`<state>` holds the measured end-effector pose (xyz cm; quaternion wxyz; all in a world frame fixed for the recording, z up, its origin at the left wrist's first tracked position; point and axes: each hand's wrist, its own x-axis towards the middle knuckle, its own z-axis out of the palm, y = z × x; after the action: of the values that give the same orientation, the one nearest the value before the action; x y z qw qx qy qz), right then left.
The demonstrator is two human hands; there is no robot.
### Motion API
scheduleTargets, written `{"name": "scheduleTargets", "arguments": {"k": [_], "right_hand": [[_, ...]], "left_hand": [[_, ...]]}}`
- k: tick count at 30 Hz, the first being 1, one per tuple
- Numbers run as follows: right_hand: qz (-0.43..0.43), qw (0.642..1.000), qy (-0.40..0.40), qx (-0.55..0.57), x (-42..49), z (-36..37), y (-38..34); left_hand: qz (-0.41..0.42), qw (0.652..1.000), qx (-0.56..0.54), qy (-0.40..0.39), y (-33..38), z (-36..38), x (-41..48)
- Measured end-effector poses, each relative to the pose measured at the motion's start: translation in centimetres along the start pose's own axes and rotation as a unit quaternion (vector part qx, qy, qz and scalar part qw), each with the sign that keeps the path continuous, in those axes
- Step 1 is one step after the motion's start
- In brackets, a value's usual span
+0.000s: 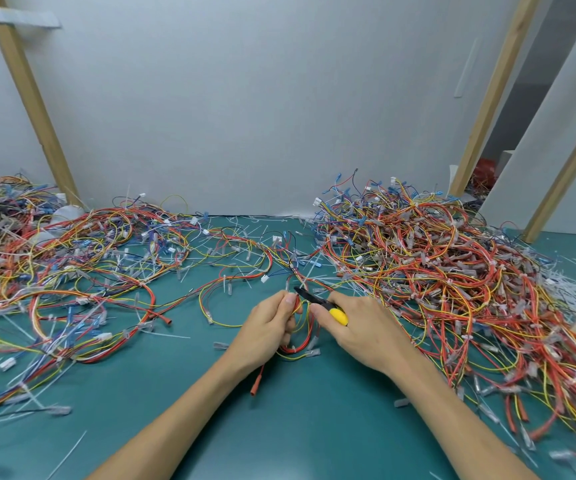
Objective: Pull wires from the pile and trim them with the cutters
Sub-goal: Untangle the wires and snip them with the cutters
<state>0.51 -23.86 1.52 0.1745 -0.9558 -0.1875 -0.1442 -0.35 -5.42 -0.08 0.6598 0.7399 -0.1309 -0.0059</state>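
The wire bundle [297, 349], red and yellow strands looped together, was pinched in the curled fingers of the left hand [271, 322], low over the counter [297, 427]. The right hand [362, 327] gripped the yellow-handled cutters [319, 301], dark tips at the wires beside the left thumb. Trimming seemed in hand; next, a firm squeeze. The pile [435, 271] lay to the right.
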Motion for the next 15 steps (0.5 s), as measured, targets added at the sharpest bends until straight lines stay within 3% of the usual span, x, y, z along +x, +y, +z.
{"name": "scheduleTargets", "arguments": {"k": [8,15], "right_hand": [[0.014,1.000,0.003,0.000,-0.01,-0.28,-0.01],[-0.004,1.000,0.000,0.009,0.04,-0.05,0.08]], "left_hand": [[0.003,1.000,0.013,0.007,-0.33,0.09,-0.03],[0.086,0.979,0.178,0.041,-0.21,-0.65,-0.14]]}}
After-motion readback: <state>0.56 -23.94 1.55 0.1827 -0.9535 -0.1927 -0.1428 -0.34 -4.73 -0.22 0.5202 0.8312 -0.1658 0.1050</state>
